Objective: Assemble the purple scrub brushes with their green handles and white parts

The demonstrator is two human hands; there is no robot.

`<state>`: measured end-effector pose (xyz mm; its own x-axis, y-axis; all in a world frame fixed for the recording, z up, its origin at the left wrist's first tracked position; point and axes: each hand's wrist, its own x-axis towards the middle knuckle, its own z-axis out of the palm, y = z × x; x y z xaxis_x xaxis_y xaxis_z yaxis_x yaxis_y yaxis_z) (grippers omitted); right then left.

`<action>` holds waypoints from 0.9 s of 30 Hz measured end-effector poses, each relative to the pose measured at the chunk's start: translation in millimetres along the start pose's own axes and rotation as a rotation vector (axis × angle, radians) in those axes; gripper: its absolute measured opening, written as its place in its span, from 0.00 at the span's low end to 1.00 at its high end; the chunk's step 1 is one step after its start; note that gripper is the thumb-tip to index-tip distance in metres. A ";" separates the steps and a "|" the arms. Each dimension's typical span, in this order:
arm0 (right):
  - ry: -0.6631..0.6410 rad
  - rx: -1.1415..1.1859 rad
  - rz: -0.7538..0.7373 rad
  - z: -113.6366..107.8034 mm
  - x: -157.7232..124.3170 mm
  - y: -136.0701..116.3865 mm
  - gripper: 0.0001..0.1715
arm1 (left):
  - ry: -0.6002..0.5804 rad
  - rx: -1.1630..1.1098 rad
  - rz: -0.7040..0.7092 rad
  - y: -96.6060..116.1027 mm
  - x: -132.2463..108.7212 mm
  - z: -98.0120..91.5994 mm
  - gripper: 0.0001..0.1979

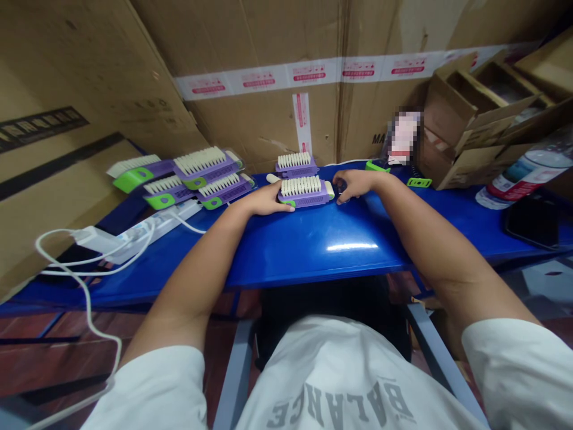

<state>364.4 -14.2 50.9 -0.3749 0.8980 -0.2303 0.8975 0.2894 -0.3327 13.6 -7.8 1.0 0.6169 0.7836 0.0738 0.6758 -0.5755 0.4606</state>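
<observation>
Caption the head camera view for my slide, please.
Left hand resting on a purple white-bristled brush on a blue table, right hand beside its end, more brushes behind.

Seemingly "BALANCE", on white T-shirt [340, 406]

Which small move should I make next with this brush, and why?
Probably bring your right hand onto the cream end piece of the purple bristle brush, while your left hand pins the brush to the blue table. Your right hand sits just beside that end, and your left is already on the brush.
</observation>
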 end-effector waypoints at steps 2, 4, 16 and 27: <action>0.009 -0.045 -0.040 2.9 5.2 0.6 0.39 | 0.000 -0.007 0.000 -0.9 0.5 0.4 0.53; 0.018 -0.070 -0.071 4.7 9.9 3.1 0.37 | 0.003 -0.008 -0.003 -1.3 0.7 0.7 0.54; 0.146 0.034 -0.195 11.1 21.6 13.7 0.39 | 0.040 0.081 -0.051 3.2 0.1 2.2 0.53; 0.200 0.054 -0.353 21.3 33.5 20.1 0.50 | 0.184 0.081 -0.037 -5.2 1.1 7.6 0.48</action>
<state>365.0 14.6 16.9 -0.6004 0.7950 0.0870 0.7064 0.5782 -0.4082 13.8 -5.7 -8.1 0.5122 0.8296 0.2221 0.7315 -0.5570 0.3934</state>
